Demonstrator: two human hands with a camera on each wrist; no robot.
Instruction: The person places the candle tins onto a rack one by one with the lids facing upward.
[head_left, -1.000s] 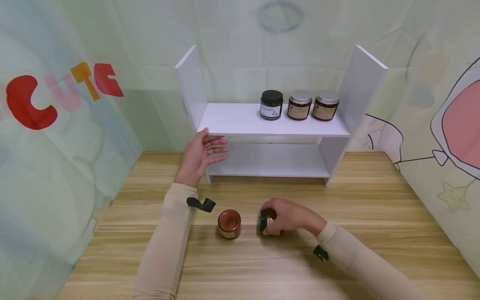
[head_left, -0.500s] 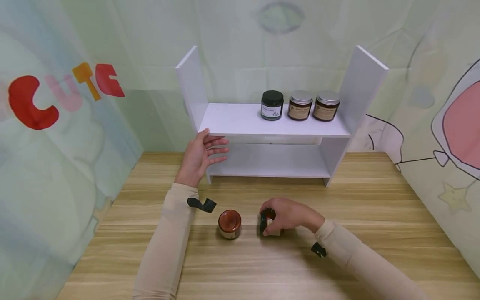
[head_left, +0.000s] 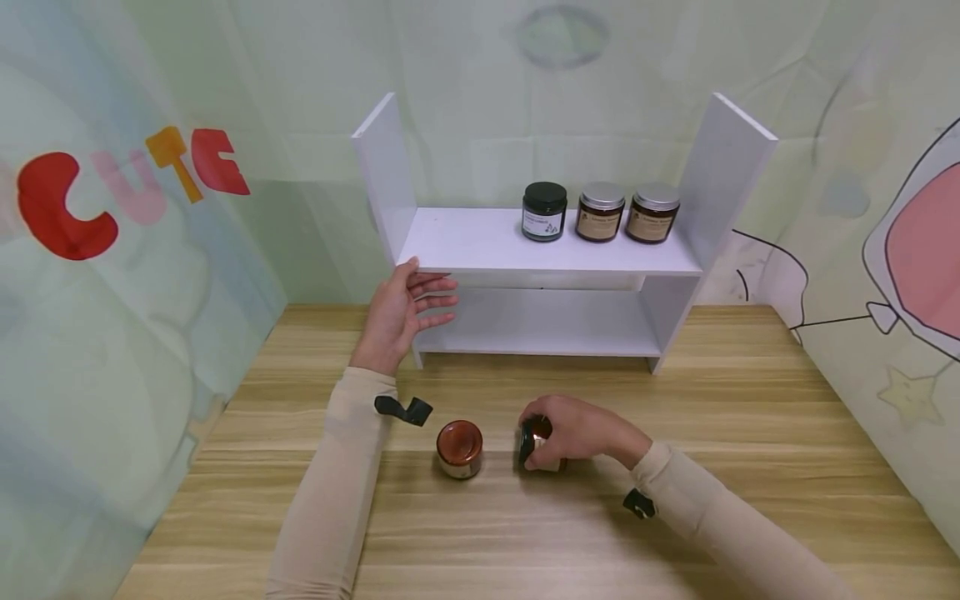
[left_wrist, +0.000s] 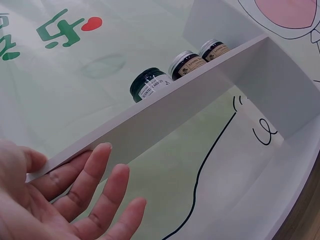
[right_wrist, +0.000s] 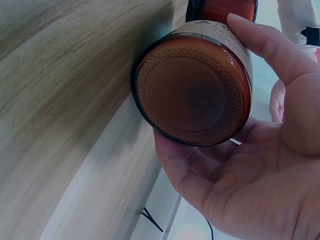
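A printed backdrop (head_left: 465,125) rises behind the wood-grain bench (head_left: 465,550). The right hand (head_left: 581,429) hides part of the amber jar (right_wrist: 185,95) it grips sideways; whether that touches the bench is unclear. Both hands stay where they were half a second ago. Just left of the right hand stands another jar (head_left: 460,450), its contents hard to make out. The left hand (head_left: 397,312) pinches the edge of the white shelf (head_left: 465,237), its other fingers spread; to its right, three lidded jars (head_left: 599,223) stand on top.

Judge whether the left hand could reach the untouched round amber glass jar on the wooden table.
Probably yes, after letting go: the left hand grips the white rectangular shelf, but nothing stands between it and the untouched jar. The right hand holds another amber glass jar, apart from that one.
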